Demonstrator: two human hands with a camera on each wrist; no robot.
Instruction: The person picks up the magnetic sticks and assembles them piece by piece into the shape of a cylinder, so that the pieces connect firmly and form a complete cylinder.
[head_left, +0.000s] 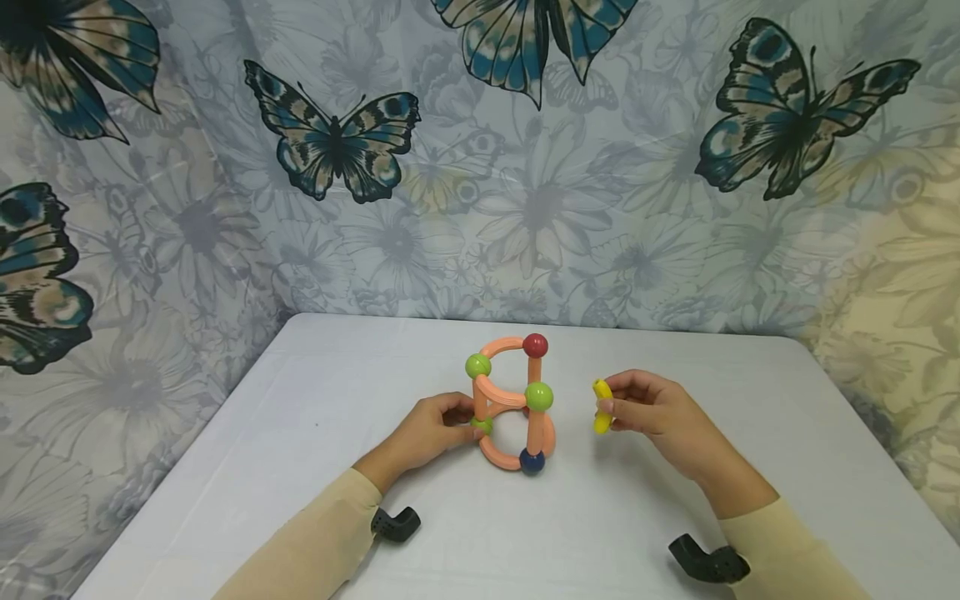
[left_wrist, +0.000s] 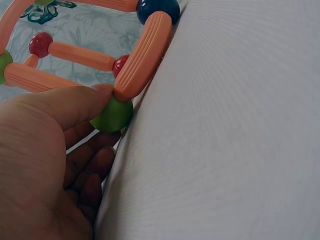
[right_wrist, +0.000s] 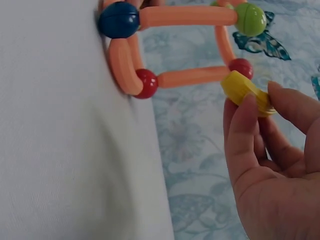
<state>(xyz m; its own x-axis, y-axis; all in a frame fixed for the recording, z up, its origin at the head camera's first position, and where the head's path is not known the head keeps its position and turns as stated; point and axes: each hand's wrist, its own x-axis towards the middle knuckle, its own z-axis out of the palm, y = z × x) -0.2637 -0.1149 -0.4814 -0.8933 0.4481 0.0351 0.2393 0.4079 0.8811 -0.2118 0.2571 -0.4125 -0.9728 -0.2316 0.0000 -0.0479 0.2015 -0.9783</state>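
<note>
A frame of ribbed orange rods (head_left: 536, 432), some straight and some curved, stands on the table, joined by coloured balls. My left hand (head_left: 427, 433) pinches the low green ball (left_wrist: 114, 115) at the frame's left side, thumb on one side and fingers beneath. A dark blue ball (head_left: 532, 462) is at the bottom front, a green ball (head_left: 538, 396) above it. The red ball (head_left: 535, 345) tops the back; a second, lower red ball (right_wrist: 146, 83) shows in the right wrist view. Right of the frame, my right hand (head_left: 652, 404) holds a short, curved yellow rod (head_left: 602, 407) off the table.
The white table (head_left: 225, 467) reaches back to a cloth backdrop (head_left: 540, 208) printed with flowers and butterflies. A black curved device (head_left: 396, 525) sits at the left sleeve, and another black device (head_left: 708, 560) at the right sleeve.
</note>
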